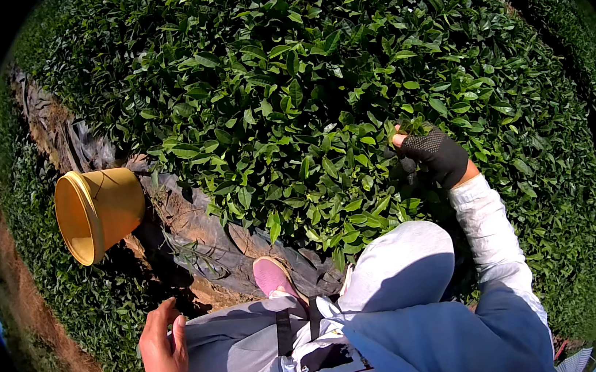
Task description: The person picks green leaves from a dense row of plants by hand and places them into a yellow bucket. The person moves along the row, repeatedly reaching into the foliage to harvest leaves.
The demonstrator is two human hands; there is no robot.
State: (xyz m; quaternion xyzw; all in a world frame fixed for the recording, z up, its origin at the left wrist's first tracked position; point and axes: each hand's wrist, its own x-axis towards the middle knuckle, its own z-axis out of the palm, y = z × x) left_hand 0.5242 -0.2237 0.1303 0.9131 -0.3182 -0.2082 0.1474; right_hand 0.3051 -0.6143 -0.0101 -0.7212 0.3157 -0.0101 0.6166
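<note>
My right hand [432,157], in a dark dotted glove with bare fingertips, is closed on some picked green leaves [411,128] over the leafy bushes [293,93], which look like tea. My bare left hand [165,352] is beside my left knee, its fingers loosely curled and apart, with nothing seen in it. A yellow plastic bucket [118,203] lies tilted on its side at the left, its mouth facing left and downward in the view; no contents show in the part of its inside that I see.
Dark plastic sheeting [211,251] and bare soil run between the bush rows. My pink shoe [272,277] rests on the sheeting. Another row of bushes [92,314] grows at the lower left, and a further row [585,43] at the far right.
</note>
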